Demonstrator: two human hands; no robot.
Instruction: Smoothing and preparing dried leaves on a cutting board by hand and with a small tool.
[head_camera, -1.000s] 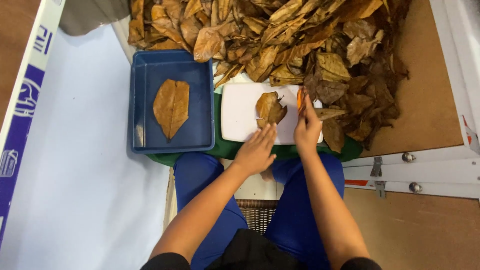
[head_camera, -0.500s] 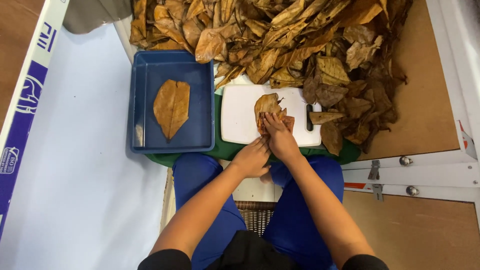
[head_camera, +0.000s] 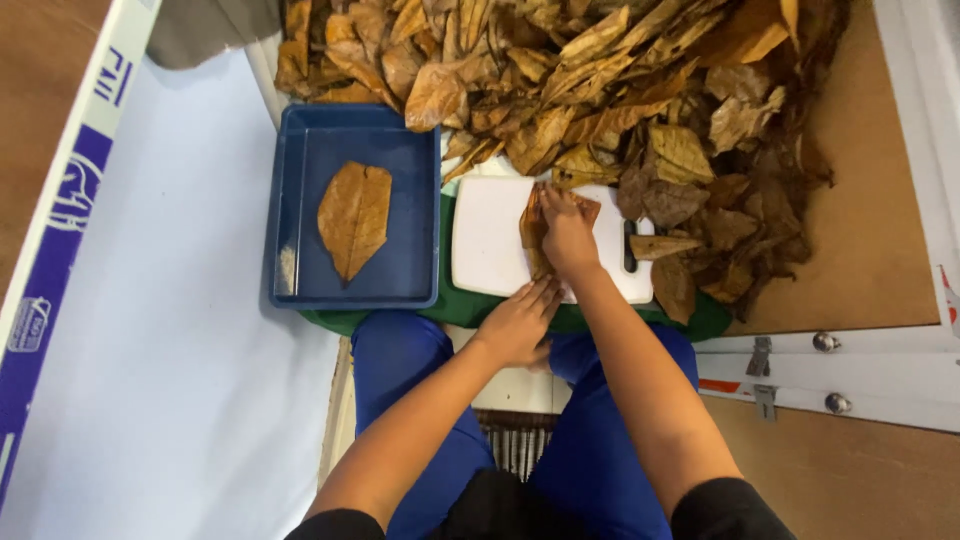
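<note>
A brown dried leaf (head_camera: 530, 226) lies on a white cutting board (head_camera: 488, 245). My right hand (head_camera: 567, 235) presses flat on top of it and covers most of it. My left hand (head_camera: 518, 322) rests at the board's near edge, its fingertips at the leaf's near tip, nothing gripped in it. To the left of the board a blue tray (head_camera: 412, 190) holds one flat orange-brown leaf (head_camera: 352, 220). A big pile of dry brown leaves (head_camera: 600, 100) spreads behind and to the right of the board.
Board and tray sit on a green mat (head_camera: 455, 312) over my blue-trousered knees. A white sheet (head_camera: 150, 350) covers the floor at left. Brown hardboard (head_camera: 870, 200) and white rails with bolts (head_camera: 828, 343) lie at right.
My right hand left the leaf pile at the board's right end, came onto the leaf in the middle of the board and now presses it flat. My left hand stayed at the near edge.
</note>
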